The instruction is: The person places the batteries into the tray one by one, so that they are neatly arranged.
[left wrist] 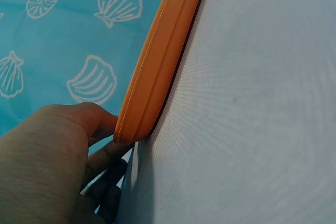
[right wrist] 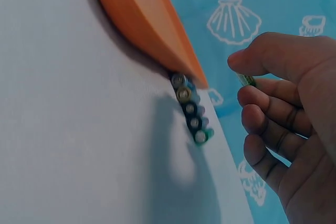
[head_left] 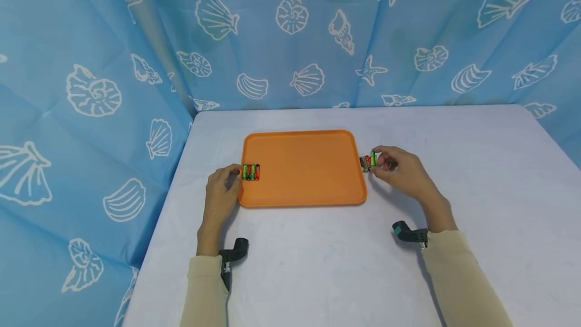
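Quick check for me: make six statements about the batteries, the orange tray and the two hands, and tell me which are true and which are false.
1. Four batteries lie side by side in the orange tray. True.
2. Those four are at the tray's right end. False: they are at its left end.
3. The right hand pinches a green battery. True.
4. Another row of batteries lies outside the tray, by its right edge. True.
5. That row holds only two. False: the right wrist view shows five.
6. Neither hand touches the tray. False: the left hand touches its left edge.
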`<state>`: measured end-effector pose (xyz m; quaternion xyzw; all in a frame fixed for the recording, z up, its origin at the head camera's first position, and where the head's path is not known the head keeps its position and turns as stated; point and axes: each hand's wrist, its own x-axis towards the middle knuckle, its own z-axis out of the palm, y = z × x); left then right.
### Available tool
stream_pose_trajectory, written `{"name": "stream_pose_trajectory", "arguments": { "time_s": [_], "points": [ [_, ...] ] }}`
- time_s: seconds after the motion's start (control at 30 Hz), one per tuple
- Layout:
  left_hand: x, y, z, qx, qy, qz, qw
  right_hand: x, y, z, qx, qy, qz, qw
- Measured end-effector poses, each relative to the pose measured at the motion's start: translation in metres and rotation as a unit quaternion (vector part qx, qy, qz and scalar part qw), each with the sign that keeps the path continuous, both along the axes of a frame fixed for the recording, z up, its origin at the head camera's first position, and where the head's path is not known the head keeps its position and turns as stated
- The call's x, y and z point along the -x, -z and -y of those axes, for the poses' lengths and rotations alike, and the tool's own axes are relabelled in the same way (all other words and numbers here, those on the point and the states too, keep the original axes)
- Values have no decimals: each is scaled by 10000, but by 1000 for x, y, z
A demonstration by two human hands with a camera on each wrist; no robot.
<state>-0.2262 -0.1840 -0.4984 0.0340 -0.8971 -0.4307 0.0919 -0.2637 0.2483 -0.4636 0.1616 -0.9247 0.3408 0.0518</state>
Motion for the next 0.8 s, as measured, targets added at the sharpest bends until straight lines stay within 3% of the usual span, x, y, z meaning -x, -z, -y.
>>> {"name": "stream_pose_trajectory", "arguments": {
  "time_s": [0.47,0.8],
  "points": [
    [1,1,2,4,-18,-2,10000,-2,-5,37,253,-317,265,9988],
    [0,0,1,-58,-19,94,9999,0,-8,64,445,-748,-16,9962]
  ]
}}
